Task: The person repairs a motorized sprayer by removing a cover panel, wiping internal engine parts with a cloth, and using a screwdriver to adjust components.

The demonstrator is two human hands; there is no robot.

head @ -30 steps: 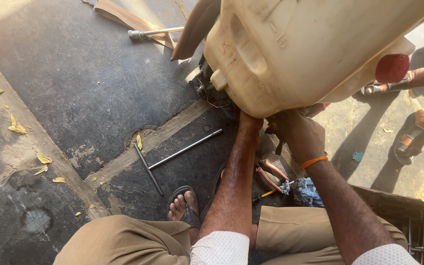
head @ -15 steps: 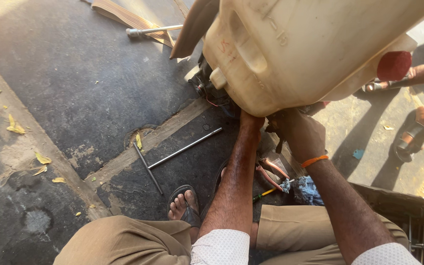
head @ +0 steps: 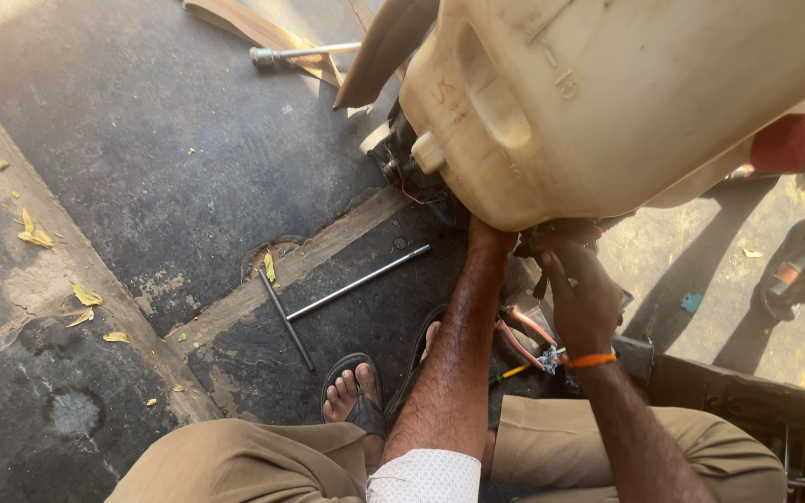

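Two bare arms reach in under a big cream plastic jerrycan [head: 607, 102] that fills the top of the view. Left hand [head: 488, 233] goes right up beneath its lower edge, wrist showing, fingers hidden, so I cannot tell their grip. Right hand [head: 581, 298], with an orange band at the wrist, curls its fingers [head: 552, 270] around dark machine parts just below the can. On the dark floor [head: 142, 186] lie two thin metal rods [head: 356, 282], near a sandalled foot [head: 354, 396].
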